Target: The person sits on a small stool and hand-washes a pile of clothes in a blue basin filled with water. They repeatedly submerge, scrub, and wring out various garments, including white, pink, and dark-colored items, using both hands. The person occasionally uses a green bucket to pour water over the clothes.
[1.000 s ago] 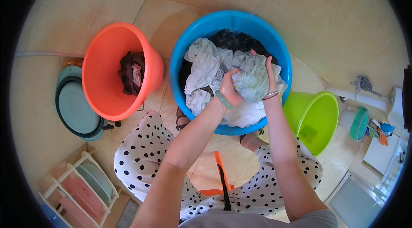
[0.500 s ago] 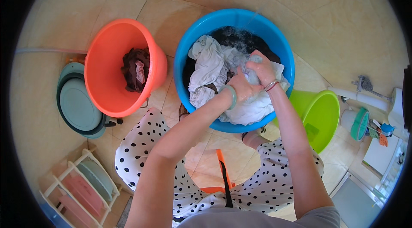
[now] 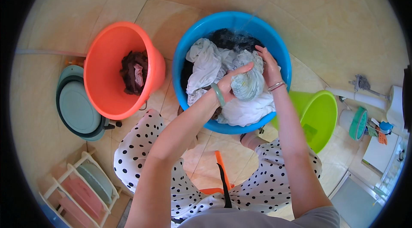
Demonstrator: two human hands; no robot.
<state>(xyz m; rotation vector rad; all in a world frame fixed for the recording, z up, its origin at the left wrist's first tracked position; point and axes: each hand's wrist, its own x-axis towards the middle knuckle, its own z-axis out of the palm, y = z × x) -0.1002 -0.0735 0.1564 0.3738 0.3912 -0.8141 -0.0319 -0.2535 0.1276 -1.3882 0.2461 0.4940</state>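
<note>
A: State of the left hand (image 3: pixel 226 86) and right hand (image 3: pixel 271 72)?

B: Both half-open and cupped, with a cloth (image 3: pixel 248 87) held between them, one hand at either side.

A: Appearance of the cloth?

B: Pale grey-white, bunched into a rounded wad; fine creases run across it, with faint yellowish marks on the near part.

A: Its position?

B: Over the blue tub (image 3: pixel 234 18), above white laundry (image 3: pixel 204 69); dark laundry (image 3: pixel 227 38) lies behind, in splashing water.

A: Farther out?

B: Left, an orange tub (image 3: pixel 107 65) containing brown laundry (image 3: pixel 128 77); right, a green bucket (image 3: pixel 322 114).
</note>
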